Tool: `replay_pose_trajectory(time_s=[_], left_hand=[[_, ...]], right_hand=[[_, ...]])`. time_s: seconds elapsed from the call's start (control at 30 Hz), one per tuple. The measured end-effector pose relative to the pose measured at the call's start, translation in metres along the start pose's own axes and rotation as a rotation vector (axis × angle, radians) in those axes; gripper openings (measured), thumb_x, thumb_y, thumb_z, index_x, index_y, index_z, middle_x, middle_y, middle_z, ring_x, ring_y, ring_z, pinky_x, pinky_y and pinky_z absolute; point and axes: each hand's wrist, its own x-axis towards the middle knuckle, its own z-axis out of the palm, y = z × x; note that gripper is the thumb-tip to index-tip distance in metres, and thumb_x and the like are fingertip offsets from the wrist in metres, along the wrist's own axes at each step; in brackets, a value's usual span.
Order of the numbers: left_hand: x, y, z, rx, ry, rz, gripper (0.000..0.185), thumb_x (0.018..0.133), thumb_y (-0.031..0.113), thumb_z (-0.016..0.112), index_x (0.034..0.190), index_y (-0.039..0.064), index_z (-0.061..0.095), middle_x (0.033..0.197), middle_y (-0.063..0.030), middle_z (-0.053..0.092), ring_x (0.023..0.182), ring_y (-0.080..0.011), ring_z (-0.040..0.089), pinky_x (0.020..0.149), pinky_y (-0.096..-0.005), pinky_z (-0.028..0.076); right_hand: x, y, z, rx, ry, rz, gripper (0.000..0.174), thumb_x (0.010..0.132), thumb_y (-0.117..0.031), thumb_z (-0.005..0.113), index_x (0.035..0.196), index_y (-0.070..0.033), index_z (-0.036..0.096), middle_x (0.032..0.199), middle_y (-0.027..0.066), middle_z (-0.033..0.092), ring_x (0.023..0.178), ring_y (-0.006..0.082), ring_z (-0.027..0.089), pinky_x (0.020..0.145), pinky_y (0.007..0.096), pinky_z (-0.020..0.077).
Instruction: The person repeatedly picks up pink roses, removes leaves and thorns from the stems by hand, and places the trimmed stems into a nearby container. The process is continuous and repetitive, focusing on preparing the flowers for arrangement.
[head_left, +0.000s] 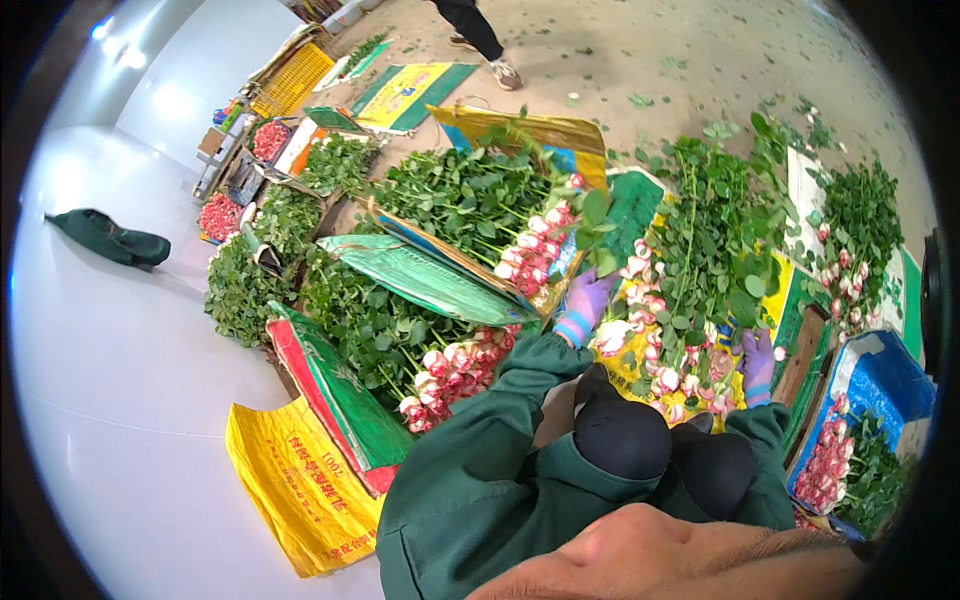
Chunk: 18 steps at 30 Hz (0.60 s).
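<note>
My left hand (589, 301), in a purple glove, is closed at the lower end of a leafy rose stem (596, 214) whose large leaves rise above the fingers. A big pale rose bloom (613, 337) lies just right of that wrist. My right hand (756, 361), also gloved, is at the right side of a spread of loose roses (682, 307). Leaves (748, 296) stand right above its fingers; whether they grip a stem is hidden. These pink-and-white roses lie over a yellow and green woven sack (781, 289), blooms towards my knees.
Rose bundles (465, 199) (442, 375) lie to my left between folded woven sacks (427, 274). A blue sack (885, 375) with more roses (825, 457) sits at right. A wooden board (801, 352) stands near my right hand. Farther off, a person's leg (476, 30) crosses the leaf-strewn floor.
</note>
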Motion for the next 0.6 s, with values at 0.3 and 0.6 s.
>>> replay_pose_trajectory(time_s=[0.3,0.6], left_hand=[[-0.019,0.017,-0.08,-0.042,0.11,-0.051,0.019,0.086,0.014,0.058,0.095,0.002,0.07,0.068,-0.0017,0.056,0.058,-0.0132,0.051,0.052,-0.0259,0.039],[-0.082,0.093,0.105,-0.51,-0.933,-0.333,0.028,0.094,0.015,0.049,0.117,0.001,0.058,0.107,-0.0081,0.062,0.089,-0.0167,0.062,0.079,-0.031,0.053]], right_hand=[[-0.036,-0.059,-0.02,0.169,0.004,-0.036,0.018,0.093,-0.025,0.054,0.096,-0.007,0.055,0.063,0.0008,0.056,0.036,0.0066,0.036,0.034,0.02,0.0256],[-0.105,-0.185,0.001,0.573,-0.137,-0.224,0.027,0.093,-0.012,0.051,0.117,0.0,0.055,0.098,0.0049,0.063,0.087,0.0135,0.062,0.075,0.029,0.0527]])
